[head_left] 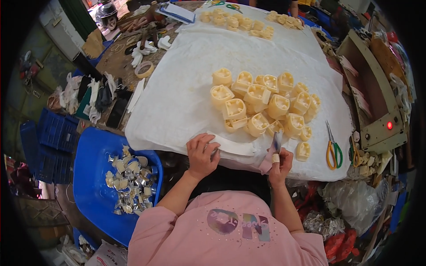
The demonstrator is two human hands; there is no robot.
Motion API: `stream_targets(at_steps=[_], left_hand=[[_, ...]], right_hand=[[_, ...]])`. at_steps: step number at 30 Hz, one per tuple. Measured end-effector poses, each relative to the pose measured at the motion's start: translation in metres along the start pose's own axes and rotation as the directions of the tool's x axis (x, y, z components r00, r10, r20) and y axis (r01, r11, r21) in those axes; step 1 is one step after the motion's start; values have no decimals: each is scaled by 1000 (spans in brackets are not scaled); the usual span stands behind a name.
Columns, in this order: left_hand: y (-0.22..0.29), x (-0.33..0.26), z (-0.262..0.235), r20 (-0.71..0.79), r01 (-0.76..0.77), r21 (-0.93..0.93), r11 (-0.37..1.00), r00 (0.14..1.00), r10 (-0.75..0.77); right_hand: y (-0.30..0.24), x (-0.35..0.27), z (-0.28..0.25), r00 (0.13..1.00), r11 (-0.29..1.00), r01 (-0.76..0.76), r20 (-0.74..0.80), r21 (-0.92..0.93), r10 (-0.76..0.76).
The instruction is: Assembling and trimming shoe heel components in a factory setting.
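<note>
My left hand (pixel 202 154) is closed at the near edge of the white-covered table, with a sliver of something shiny by its fingertips. What it grips is mostly hidden. A curved white strip (pixel 237 147) runs from beside it toward the right. My right hand (pixel 280 168), tape wrapped round one finger, pinches a shiny silver strip (pixel 277 142) that points up. A pink piece (pixel 266 162) hangs next to that hand. Just beyond both hands lies a heap of cream-coloured hollow plastic parts (pixel 257 95), one of them (pixel 303 151) apart at the right.
Left of me a blue tub (pixel 91 177) holds shiny silver-and-cream pieces. Scissors with green and orange handles (pixel 333 153) lie at the right. A metal box with a red light (pixel 375 133) stands beyond them. More cream parts (pixel 239 22) and another person's arm (pixel 294 9) are at the far end.
</note>
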State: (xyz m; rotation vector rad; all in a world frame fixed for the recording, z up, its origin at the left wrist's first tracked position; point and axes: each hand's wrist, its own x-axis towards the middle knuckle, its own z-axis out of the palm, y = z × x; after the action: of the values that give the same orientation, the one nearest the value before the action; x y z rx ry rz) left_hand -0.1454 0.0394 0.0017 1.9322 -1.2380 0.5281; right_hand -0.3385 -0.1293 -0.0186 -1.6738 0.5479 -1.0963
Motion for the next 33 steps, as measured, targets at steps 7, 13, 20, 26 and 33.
stream_targets(at_steps=[7, 13, 20, 26, 33], left_hand=[[-1, 1, -1, -1, -18, -5, 1000, 1000, 18], [-1, -2, 0, -2, -17, -5, 1000, 1000, 17], [-2, 1, 0, -4, -9, -12, 1000, 1000, 9], [-2, 3, -3, -5, -19, -8, 1000, 1000, 19], [0, -4, -2, 3, -2, -6, 1000, 1000, 2]], right_hand=[[1, 4, 3, 998, 997, 45, -39, -64, -48], [-4, 3, 3, 999, 997, 44, 24, -68, -43], [4, 4, 2, 997, 987, 72, 9, -142, -71], [0, 7, 5, 994, 989, 103, -28, -105, -107], [-8, 0, 3, 995, 991, 89, 47, -104, -84]])
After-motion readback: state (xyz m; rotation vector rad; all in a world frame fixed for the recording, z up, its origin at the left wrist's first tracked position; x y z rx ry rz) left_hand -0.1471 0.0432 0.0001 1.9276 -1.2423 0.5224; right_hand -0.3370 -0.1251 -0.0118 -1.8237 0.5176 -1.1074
